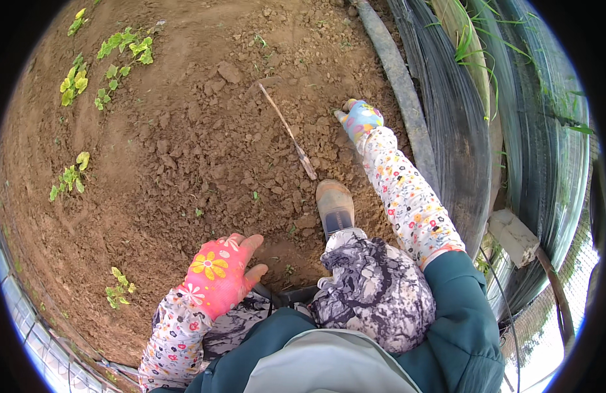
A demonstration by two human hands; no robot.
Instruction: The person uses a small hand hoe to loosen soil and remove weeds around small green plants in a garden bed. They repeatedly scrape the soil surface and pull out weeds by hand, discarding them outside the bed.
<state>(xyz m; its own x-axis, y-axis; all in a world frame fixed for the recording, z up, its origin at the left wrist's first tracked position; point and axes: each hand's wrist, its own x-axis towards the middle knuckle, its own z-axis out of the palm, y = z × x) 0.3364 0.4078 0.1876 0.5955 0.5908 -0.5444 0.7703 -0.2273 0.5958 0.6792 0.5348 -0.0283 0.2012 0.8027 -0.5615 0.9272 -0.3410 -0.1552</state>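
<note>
My left hand (pixel 219 275), in a pink glove with flower prints, rests near my left knee with fingers apart and nothing in it. Out to the right, my right hand (pixel 360 119) wears a blue patterned glove and reaches down to the loose soil (pixel 209 152). Its fingertips are at the ground beside a tiny bit of green; whether they pinch it is too small to tell. Between the hands lies a short-handled hoe (pixel 288 127), its head partly sunk in the dirt and its handle end close to my shoe (pixel 335 204).
Leafy seedlings (pixel 126 46) grow in a row on the left, some yellowing. A grey strip (pixel 399 73) edges the soil on the right, beside bunched plastic sheeting (pixel 445 98). A pale block (pixel 514 237) sits against the sheeting. Small weeds (pixel 255 196) dot the soil.
</note>
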